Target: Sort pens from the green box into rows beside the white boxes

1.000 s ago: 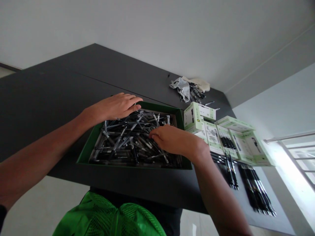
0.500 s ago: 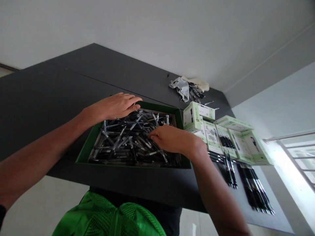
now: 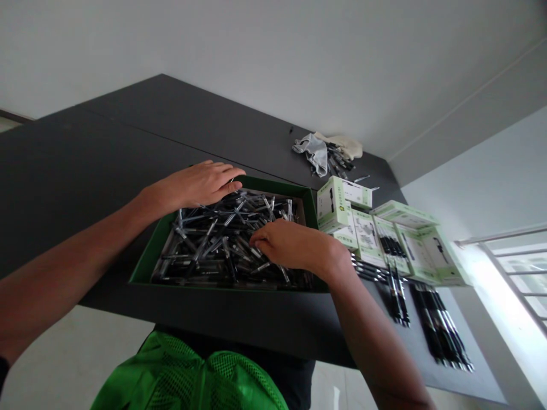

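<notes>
A shallow green box (image 3: pixel 145 263) full of black and silver pens (image 3: pixel 213 245) sits on a dark table (image 3: pixel 106 148). My left hand (image 3: pixel 199 183) lies flat, fingers stretched out, on the box's far left rim and the pens there. My right hand (image 3: pixel 294 245) rests palm down in the pile, its fingers curled among the pens; what they grip is hidden under the hand.
Several pale green pen cartons (image 3: pixel 384 233) stand open to the right of the box. Rows of black pens (image 3: pixel 440 327) lie in front of them. Grey and cream gloves (image 3: pixel 320 151) with loose pens lie by the wall. A green mesh garment (image 3: pixel 188 376) shows below.
My right hand has slid a little to the left and nearer through the pens. My left hand has stayed where it was.
</notes>
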`<move>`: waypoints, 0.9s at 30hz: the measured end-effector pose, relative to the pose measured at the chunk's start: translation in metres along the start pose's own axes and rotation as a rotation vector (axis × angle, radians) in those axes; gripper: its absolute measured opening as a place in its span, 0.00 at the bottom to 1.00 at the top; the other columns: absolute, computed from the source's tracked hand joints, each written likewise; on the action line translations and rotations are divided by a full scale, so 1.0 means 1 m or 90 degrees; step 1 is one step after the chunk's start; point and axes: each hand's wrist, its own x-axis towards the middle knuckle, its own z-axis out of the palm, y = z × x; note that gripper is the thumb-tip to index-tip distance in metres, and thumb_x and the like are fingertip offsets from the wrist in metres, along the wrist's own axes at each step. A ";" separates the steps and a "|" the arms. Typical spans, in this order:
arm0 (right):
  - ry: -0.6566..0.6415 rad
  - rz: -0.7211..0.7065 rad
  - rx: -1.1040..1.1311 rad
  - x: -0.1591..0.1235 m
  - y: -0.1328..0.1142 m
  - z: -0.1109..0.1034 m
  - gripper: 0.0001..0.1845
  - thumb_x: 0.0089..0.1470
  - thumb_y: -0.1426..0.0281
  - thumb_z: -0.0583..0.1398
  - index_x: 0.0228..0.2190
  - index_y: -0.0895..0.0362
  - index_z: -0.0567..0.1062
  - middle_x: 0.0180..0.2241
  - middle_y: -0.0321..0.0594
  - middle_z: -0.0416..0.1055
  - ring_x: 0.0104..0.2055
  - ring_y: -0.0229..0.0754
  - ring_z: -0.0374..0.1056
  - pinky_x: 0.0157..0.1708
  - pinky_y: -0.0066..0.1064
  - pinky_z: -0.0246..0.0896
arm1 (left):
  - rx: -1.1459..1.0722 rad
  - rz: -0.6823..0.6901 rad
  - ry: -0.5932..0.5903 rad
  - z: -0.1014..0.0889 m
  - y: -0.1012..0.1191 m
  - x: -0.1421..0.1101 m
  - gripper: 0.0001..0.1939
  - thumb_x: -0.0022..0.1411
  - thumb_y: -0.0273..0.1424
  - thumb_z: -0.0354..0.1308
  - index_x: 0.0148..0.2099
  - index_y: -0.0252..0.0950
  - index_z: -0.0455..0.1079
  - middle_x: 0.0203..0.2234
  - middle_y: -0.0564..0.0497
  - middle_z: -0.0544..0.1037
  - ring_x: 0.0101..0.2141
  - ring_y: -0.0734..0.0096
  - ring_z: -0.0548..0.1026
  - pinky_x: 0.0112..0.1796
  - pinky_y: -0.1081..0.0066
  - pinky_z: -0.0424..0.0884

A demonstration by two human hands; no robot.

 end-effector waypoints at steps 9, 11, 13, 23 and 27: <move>0.053 -0.309 0.137 0.018 -0.026 0.017 0.23 0.66 0.83 0.55 0.54 0.56 0.82 0.58 0.42 0.80 0.62 0.42 0.74 0.63 0.33 0.64 | 0.001 -0.015 -0.016 0.000 0.000 0.000 0.34 0.81 0.49 0.34 0.73 0.36 0.63 0.64 0.38 0.76 0.61 0.49 0.75 0.61 0.55 0.67; 0.028 -0.236 0.095 0.016 -0.032 0.019 0.24 0.65 0.82 0.55 0.55 0.56 0.82 0.58 0.43 0.81 0.62 0.44 0.74 0.61 0.34 0.67 | 0.008 -0.010 -0.016 0.000 -0.001 0.001 0.33 0.81 0.49 0.35 0.73 0.35 0.64 0.63 0.38 0.77 0.61 0.49 0.76 0.61 0.56 0.67; 0.013 -0.123 0.030 0.009 -0.035 0.018 0.22 0.65 0.81 0.55 0.54 0.58 0.82 0.55 0.48 0.82 0.59 0.48 0.77 0.57 0.36 0.70 | 0.012 -0.009 -0.015 0.000 -0.001 0.001 0.33 0.81 0.49 0.36 0.72 0.36 0.65 0.62 0.38 0.77 0.60 0.49 0.77 0.60 0.56 0.68; 0.036 0.124 -0.047 -0.028 -0.013 -0.010 0.21 0.66 0.77 0.54 0.50 0.59 0.85 0.45 0.52 0.85 0.50 0.50 0.81 0.53 0.35 0.70 | 0.015 -0.004 -0.026 0.000 -0.001 0.001 0.31 0.80 0.46 0.40 0.73 0.34 0.63 0.63 0.36 0.76 0.59 0.46 0.76 0.59 0.55 0.67; 0.105 0.050 -0.030 -0.025 -0.016 -0.009 0.20 0.68 0.77 0.55 0.52 0.58 0.84 0.47 0.49 0.84 0.52 0.48 0.80 0.54 0.35 0.69 | 0.016 -0.003 -0.021 0.000 -0.001 0.001 0.30 0.80 0.44 0.41 0.73 0.34 0.62 0.64 0.36 0.76 0.60 0.48 0.76 0.60 0.56 0.66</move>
